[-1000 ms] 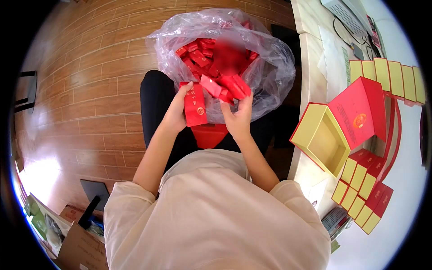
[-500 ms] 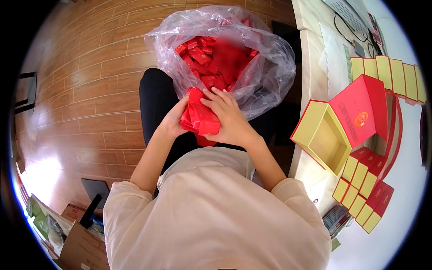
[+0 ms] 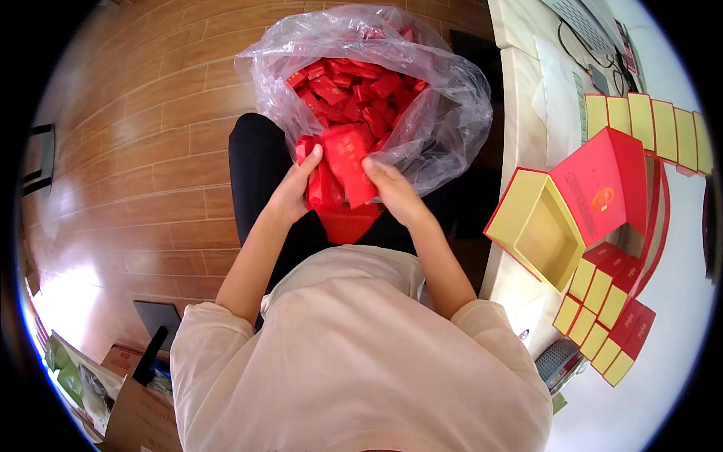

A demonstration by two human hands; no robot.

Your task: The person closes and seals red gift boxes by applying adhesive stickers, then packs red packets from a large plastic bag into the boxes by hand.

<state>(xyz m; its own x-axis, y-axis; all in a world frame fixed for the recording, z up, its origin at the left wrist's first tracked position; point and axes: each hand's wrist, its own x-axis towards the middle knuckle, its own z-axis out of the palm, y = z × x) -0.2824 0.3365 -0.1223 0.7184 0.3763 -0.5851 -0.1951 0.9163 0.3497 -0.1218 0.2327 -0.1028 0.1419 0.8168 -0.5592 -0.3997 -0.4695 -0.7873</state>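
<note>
In front of my lap, my left hand (image 3: 294, 184) is closed round several small red packets (image 3: 324, 187), its thumb on top. My right hand (image 3: 395, 190) pinches the near edge of a flat red packet (image 3: 348, 160), which leans against the ones in the left hand. Part of the right fingers is hidden beneath it. Just beyond both hands stands a clear plastic bag (image 3: 456, 143), its mouth wide and filled with many loose red packets (image 3: 350, 94). Below the hands, a red piece (image 3: 348, 224) lies over my lap.
On the pale table (image 3: 520, 90) to the right is an open red box (image 3: 602, 188) with a yellow inside. Stacks of small red-and-yellow boxes (image 3: 606, 290) stand beside it. A cardboard carton (image 3: 139, 414) sits at lower left on the wooden floor (image 3: 173, 173).
My right hand has moved from lying over the packets to pinching one at its right edge. That packet now lies spread flatter and farther right. The view has shifted slightly.
</note>
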